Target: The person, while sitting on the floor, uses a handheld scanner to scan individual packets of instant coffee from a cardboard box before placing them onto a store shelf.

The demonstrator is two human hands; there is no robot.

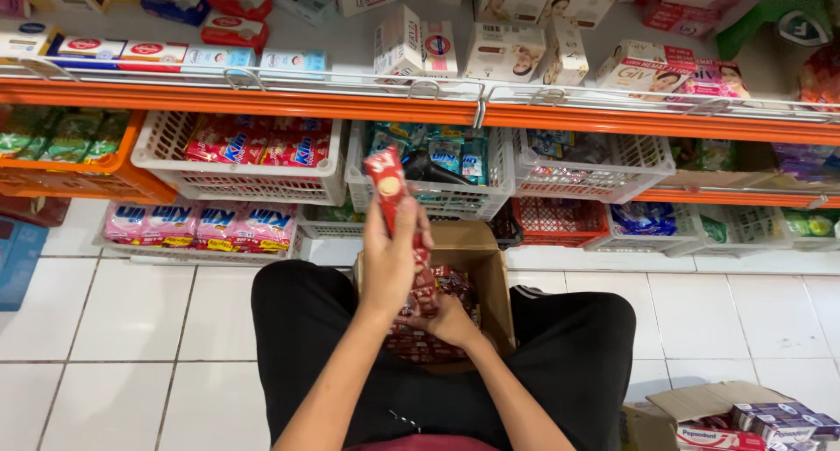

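Holding a red snack strip (388,188) gripped in your left hand (389,263); your right hand (451,321) digs closed among packets in the cardboard box (490,280); white basket (437,193) part filled, box looks far from emptied

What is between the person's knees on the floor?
In the head view, an open cardboard box of red packets sits between the knees; the right hand reaches into it.

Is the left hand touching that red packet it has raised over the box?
Touching. The head view shows the left hand wrapped around the lower part of the red packet, fingers closed on it, above the cardboard box.
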